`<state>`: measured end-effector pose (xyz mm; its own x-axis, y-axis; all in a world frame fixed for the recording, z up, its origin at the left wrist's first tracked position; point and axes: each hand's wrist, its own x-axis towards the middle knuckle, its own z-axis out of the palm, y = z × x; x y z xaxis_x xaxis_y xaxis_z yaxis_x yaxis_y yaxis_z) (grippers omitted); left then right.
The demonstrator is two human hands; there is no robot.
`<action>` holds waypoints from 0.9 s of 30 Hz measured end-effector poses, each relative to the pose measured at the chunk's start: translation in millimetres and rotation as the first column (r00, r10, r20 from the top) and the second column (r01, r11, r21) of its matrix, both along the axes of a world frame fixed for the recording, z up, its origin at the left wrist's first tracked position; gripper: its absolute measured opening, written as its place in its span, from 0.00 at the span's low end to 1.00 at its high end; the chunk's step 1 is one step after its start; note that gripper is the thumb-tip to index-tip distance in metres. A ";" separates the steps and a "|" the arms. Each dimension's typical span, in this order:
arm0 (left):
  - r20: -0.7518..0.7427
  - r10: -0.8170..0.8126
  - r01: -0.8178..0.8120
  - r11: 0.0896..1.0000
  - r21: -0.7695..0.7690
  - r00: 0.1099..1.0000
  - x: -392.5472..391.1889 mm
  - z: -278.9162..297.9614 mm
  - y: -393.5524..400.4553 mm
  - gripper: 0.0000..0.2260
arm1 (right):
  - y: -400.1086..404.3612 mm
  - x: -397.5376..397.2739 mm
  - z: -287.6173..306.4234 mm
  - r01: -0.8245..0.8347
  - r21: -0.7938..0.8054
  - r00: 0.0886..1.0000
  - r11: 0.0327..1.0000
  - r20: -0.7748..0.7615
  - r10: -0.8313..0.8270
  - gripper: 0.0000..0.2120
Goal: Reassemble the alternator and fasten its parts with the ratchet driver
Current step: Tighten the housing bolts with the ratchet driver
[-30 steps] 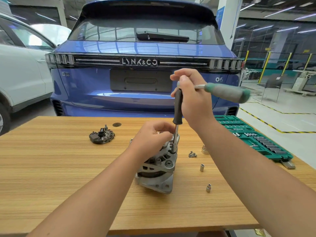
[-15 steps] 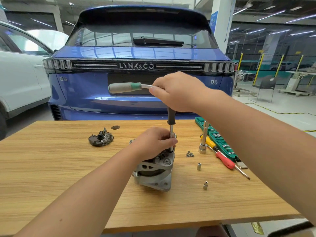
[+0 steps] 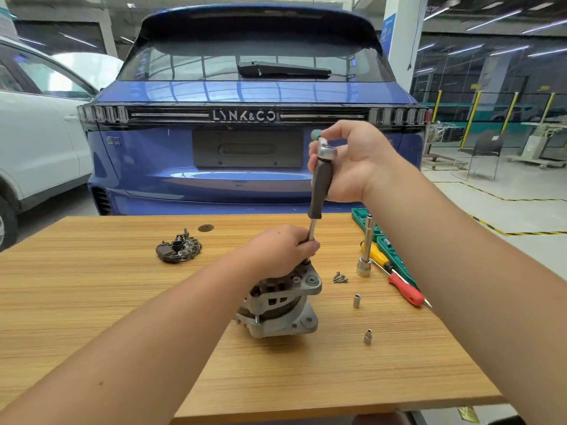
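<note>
Alternator [image 3: 280, 305]: upright, table [image 3: 92, 302] centre.
Left hand [image 3: 280, 250]: closed round driver shaft, atop alternator.
Right hand [image 3: 352, 162]: wrapped on ratchet driver [image 3: 320, 185] head.
Risk: tilted shaft may slip off bolt.

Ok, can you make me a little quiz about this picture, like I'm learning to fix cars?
1. True or false: the grey metal alternator stands on the wooden table.
2. Which hand grips the top of the dark-handled ratchet driver? A) left hand B) right hand
3. Fill in: the screwdriver lying at the right has a ___ handle.

Key: 1 true; 2 B; 3 red
</note>
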<state>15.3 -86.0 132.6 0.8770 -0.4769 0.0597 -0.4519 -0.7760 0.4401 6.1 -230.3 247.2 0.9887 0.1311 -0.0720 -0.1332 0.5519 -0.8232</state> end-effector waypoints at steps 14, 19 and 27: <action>-0.068 -0.050 0.048 0.998 -0.027 0.996 17.5 -4.1 14.1 0.18 | 15.1 -1.5 -70.1 0.297 -0.288 0.662 0.911 0.749 0.021 0.18; -0.055 -0.039 0.039 0.999 -0.004 0.998 16.4 -4.5 12.4 0.18 | 22.7 10.9 -61.2 0.126 -0.144 0.760 0.982 0.650 -0.002 0.19; -0.044 -0.024 0.023 0.999 -0.026 0.999 20.0 -8.6 15.6 0.17 | 26.2 22.5 -70.9 0.147 -0.120 0.701 0.982 0.712 -0.018 0.15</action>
